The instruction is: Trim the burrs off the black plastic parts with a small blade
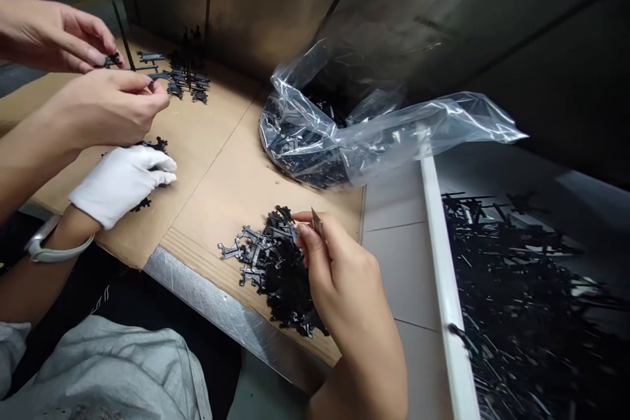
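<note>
Head view looks down on our two hands at a work surface (211, 164) covered with overlapping brown cardboard sheets, with a bright metal edge (211, 302) along its near side. Our right hand (344, 282) sits near the middle, and its fingers are closed on a small craft knife (317, 223), with the blade pointing far and left. The knife is just beside a heap of black plastic parts (273, 262) lying on the cardboard, and the hand touches the heap's right side.

Our left hand (123, 180) wears a white cotton glove and rests to the left, with a white wristband (54, 243) around the wrist. Its fingers curl together over a few small black pieces (155, 143); we cannot tell whether they are gripping them.

Two bare hands of a co-worker reach in from the left, just beyond our glove. The farther one (54, 36) pinches a small black piece (113, 60), and the nearer one (108, 108) holds a black part (157, 77) between its fingers. More black parts (187, 79) lie in a loose group on the far side of the cardboard.

To the right, a clear plastic bag (315, 131) sits on the surface, holding black parts. Farther right, a white-rimmed tray (445, 289) is heaped with black runners (516, 295). Grey cloth (98, 367) fills the near left corner.
</note>
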`<state>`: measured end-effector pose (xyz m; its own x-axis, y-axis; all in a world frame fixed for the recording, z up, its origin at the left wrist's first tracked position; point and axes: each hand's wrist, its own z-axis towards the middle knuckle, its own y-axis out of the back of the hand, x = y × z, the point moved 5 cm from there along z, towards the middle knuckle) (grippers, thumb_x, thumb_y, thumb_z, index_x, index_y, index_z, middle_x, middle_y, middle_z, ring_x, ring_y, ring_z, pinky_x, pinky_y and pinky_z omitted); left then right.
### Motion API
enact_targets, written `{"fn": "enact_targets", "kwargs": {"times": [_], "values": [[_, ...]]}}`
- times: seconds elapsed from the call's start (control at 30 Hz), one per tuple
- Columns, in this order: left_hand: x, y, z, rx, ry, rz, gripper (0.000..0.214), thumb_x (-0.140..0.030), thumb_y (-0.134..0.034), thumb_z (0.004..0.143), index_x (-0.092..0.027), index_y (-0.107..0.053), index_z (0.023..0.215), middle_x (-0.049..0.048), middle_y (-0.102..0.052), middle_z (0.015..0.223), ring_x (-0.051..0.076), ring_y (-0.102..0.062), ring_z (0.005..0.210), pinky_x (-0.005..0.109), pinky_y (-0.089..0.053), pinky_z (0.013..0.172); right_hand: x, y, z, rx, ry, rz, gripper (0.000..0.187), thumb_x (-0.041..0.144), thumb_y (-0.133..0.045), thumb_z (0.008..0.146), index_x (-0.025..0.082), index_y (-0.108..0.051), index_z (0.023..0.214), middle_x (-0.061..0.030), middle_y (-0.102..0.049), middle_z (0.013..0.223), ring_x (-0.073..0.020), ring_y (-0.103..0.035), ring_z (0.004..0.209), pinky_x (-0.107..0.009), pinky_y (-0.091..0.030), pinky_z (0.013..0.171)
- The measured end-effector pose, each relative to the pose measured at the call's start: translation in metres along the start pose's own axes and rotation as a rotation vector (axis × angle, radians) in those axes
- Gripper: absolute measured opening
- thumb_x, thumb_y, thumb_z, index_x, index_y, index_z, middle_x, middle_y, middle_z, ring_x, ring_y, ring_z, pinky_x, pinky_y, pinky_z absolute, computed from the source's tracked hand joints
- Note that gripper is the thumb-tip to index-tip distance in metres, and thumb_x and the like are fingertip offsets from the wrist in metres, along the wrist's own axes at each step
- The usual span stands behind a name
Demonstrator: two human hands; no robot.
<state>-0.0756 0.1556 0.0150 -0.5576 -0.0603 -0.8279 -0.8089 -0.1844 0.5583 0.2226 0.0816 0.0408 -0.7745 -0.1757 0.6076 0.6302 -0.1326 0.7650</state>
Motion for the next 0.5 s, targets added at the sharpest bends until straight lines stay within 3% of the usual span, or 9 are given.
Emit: {"fn": "enact_targets", "kwargs": {"times": [0.1, 0.23, 0.37, 0.43, 0.5], "values": [[-0.007, -0.002, 0.001, 0.029, -0.045, 0.137, 0.008, -0.011, -0.076, 0.078, -0.014, -0.080, 0.084, -0.0045, -0.078, 0.087, 0.015, -0.068, 0.092, 0.021, -0.048, 0.099, 0.002, 0.000, -0.001, -0.004, -0.002, 0.012, 0.025, 0.032, -0.043, 0.102, 0.023, -0.065, 0.096, -0.0067, -0.077, 0.086, -0.0224, -0.075, 0.078, -0.031, -0.055, 0.067], [-0.012, 0.004, 0.005, -0.015, 0.012, 0.129, 0.014, -0.019, -0.074, 0.082, -0.012, -0.079, 0.094, -0.0049, -0.078, 0.089, 0.012, -0.067, 0.091, 0.014, -0.047, 0.088, 0.003, -0.002, -0.003, 0.012, 0.005, -0.009, 0.035, 0.038, -0.038, 0.107, 0.021, -0.069, 0.109, -0.0093, -0.080, 0.099, -0.0234, -0.078, 0.088, -0.032, -0.057, 0.070], [-0.019, 0.005, 0.001, -0.049, 0.026, 0.002, 0.017, -0.022, -0.073, 0.081, -0.014, -0.079, 0.095, -0.0038, -0.076, 0.091, 0.012, -0.065, 0.088, 0.013, -0.047, 0.079, 0.010, -0.003, -0.004, -0.079, 0.121, -0.020, 0.037, 0.037, -0.040, 0.108, 0.017, -0.070, 0.117, -0.0129, -0.080, 0.114, -0.0245, -0.078, 0.102, -0.035, -0.060, 0.084], [-0.024, 0.002, -0.005, -0.087, 0.029, -0.097, 0.012, -0.021, -0.072, 0.079, -0.015, -0.077, 0.089, -0.0021, -0.075, 0.087, 0.012, -0.064, 0.083, 0.014, -0.047, 0.074, 0.015, -0.005, -0.006, -0.112, 0.177, 0.002, 0.031, 0.033, -0.044, 0.107, 0.017, -0.066, 0.122, -0.0116, -0.080, 0.110, -0.0228, -0.079, 0.096, -0.032, -0.061, 0.079], [-0.029, -0.009, -0.015, -0.038, 0.039, -0.236, 0.006, -0.020, -0.069, 0.079, -0.016, -0.073, 0.081, -0.0002, -0.073, 0.082, 0.011, -0.062, 0.075, 0.015, -0.049, 0.069, 0.021, -0.009, -0.008, -0.134, 0.218, 0.032, 0.025, 0.029, -0.046, 0.107, 0.018, -0.060, 0.125, -0.0083, -0.081, 0.100, -0.0196, -0.079, 0.083, -0.028, -0.059, 0.066]]}}
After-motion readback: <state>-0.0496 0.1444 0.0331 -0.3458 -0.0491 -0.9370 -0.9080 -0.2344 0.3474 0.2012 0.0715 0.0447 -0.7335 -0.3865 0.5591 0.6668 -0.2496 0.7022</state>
